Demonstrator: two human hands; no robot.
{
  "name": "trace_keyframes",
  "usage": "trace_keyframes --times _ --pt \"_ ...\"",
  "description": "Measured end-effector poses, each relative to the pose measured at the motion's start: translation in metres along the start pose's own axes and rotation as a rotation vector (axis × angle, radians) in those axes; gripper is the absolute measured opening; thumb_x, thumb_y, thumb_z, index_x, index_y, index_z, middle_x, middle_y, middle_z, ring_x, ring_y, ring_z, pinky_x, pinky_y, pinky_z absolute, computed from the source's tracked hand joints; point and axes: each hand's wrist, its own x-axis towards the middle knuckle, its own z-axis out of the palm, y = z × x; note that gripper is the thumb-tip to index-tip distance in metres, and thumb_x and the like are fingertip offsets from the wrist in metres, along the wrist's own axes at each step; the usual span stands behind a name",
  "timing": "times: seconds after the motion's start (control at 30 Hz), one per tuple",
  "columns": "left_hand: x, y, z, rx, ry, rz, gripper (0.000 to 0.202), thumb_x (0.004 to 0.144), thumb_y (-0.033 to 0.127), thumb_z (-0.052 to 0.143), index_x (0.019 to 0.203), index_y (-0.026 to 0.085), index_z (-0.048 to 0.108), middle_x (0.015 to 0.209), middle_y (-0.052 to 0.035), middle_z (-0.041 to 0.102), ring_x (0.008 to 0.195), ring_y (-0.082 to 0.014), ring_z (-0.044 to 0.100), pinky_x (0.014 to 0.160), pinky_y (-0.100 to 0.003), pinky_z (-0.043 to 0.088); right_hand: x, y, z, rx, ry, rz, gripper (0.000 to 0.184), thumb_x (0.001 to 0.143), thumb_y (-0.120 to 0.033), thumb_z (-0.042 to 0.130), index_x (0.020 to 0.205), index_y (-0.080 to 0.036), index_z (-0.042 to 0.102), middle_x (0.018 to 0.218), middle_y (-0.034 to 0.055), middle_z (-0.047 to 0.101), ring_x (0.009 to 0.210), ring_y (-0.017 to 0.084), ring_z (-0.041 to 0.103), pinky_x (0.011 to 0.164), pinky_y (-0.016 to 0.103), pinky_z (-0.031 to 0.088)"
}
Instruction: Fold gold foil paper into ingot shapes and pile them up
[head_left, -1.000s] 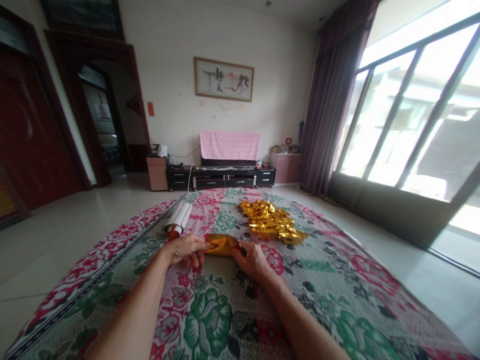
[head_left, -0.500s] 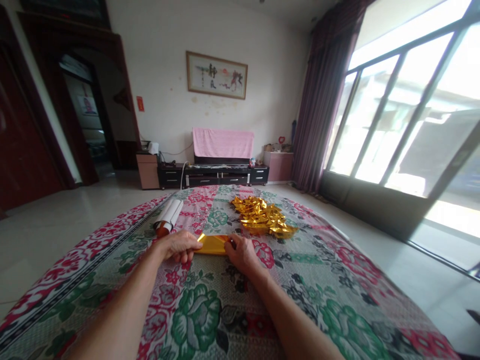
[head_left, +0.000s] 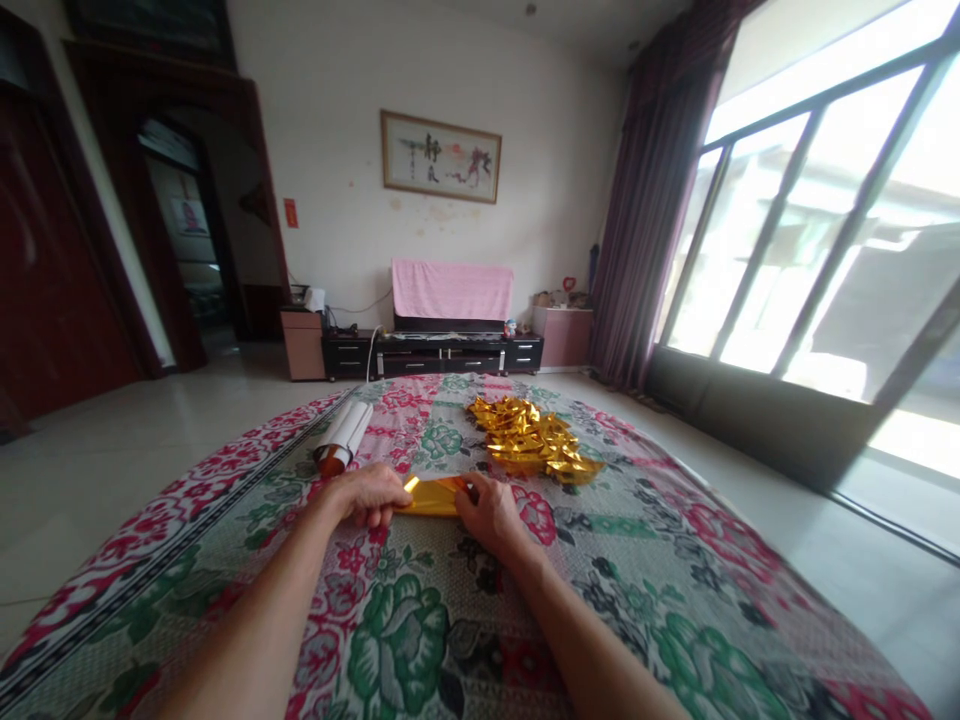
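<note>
A folded piece of gold foil paper lies on the flowered cloth in front of me. My left hand pinches its left end with curled fingers. My right hand grips its right end, fingers closed over the fold. A heap of folded gold foil pieces lies just beyond my right hand. A white roll with a copper-coloured end rests beyond my left hand.
The flowered cloth covers a wide surface, with tiled floor on both sides. A dark TV cabinet with a pink cover stands at the far wall. Large windows and a purple curtain fill the right side.
My hands have moved closer together on the gold sheet, which now looks shorter and more tightly folded. The camera view has shifted slightly.
</note>
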Motion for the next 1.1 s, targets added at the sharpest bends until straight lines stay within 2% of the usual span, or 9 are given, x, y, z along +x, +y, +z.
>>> trace_keyframes --times 0.33,0.6,0.8,0.93,1.1 --pt "0.002 0.002 0.002 0.057 0.034 -0.022 0.026 0.064 0.041 0.055 0.058 0.015 0.055 0.044 -0.0009 0.056 0.032 -0.0089 0.041 0.033 -0.019 0.027 0.0 0.0 0.002 -0.024 0.029 0.04 0.031 0.073 -0.021 0.049 0.101 -0.017 0.062 0.067 0.0025 0.065 0.06 0.014 0.058 0.058 0.02 0.037" --pt "-0.006 0.007 0.001 0.009 0.028 -0.021 0.027 0.061 0.041 0.058 0.058 0.015 0.055 0.043 -0.0009 0.056 0.032 -0.0086 0.041 0.033 -0.018 0.026 0.003 0.002 0.004 -0.077 0.003 0.107 0.03 0.077 -0.021 0.045 0.102 -0.017 0.061 0.073 0.0052 0.066 0.069 0.016 0.06 0.067 0.023 0.039" --pt "-0.007 0.01 0.002 0.011 0.035 -0.025 0.027 0.06 0.041 0.059 0.055 0.016 0.052 0.043 -0.0019 0.056 0.031 -0.0091 0.041 0.034 -0.019 0.027 0.001 0.006 0.008 -0.155 0.083 0.044 0.035 0.073 -0.021 0.049 0.106 -0.012 0.058 0.097 0.0112 0.06 0.091 0.021 0.053 0.081 0.027 0.038" --pt "-0.006 0.011 0.001 0.037 0.022 -0.046 0.024 0.061 0.039 0.058 0.058 0.016 0.053 0.045 -0.0012 0.057 0.032 -0.01 0.044 0.034 -0.019 0.028 0.001 0.008 0.012 -0.198 0.071 0.045 0.028 0.073 -0.022 0.049 0.096 -0.011 0.061 0.099 0.0132 0.058 0.096 0.022 0.05 0.087 0.029 0.035" --pt "-0.004 0.006 0.0 -0.01 0.016 -0.022 0.026 0.062 0.041 0.058 0.064 0.016 0.052 0.045 0.0004 0.057 0.032 -0.0081 0.043 0.033 -0.017 0.025 0.002 0.008 0.012 -0.214 0.042 0.047 0.022 0.074 -0.023 0.049 0.088 -0.013 0.063 0.098 0.011 0.058 0.093 0.021 0.05 0.084 0.028 0.035"
